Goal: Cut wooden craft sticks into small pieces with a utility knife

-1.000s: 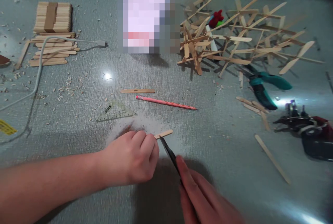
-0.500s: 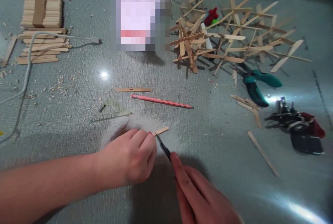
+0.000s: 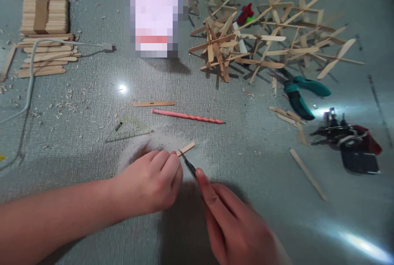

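My left hand is closed on a short wooden craft stick, whose rounded end pokes out to the right past the fingers. The part of the stick inside the hand is hidden. My right hand grips a slim, dark craft knife, the forefinger laid along it. Its pointed tip crosses the stick close to my left fingertips. Pale dust lies on the table around the hands. Just beyond them are a clear set square, a pink pencil and a slotted craft stick.
A banded bundle of craft sticks and loose sticks lie at the far left, beside a white cable. Crossed-stick propellers are heaped at the back right. Pliers, a dark metal gadget and a single stick lie at the right.
The knife tip has shifted up and left, and now lies across the stick instead of at its lower edge. The whole view has moved slightly; both hands keep their grips.
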Demonstrator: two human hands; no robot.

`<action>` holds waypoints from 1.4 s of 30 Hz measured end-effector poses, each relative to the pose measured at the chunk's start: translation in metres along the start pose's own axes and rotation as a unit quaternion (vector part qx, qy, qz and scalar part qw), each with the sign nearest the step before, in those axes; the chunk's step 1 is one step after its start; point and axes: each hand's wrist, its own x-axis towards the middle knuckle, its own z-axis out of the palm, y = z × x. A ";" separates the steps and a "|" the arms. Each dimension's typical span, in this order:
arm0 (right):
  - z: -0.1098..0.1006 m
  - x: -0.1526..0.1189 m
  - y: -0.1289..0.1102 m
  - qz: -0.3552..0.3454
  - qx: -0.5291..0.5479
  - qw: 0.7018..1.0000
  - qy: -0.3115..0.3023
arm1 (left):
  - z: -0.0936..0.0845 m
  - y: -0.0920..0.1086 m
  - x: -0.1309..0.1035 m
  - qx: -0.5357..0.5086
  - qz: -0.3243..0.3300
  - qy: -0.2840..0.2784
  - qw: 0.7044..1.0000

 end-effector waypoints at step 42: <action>0.006 -0.011 0.000 -0.021 -0.047 0.999 -0.002 | -0.002 -0.001 0.005 -0.047 -0.022 0.011 0.999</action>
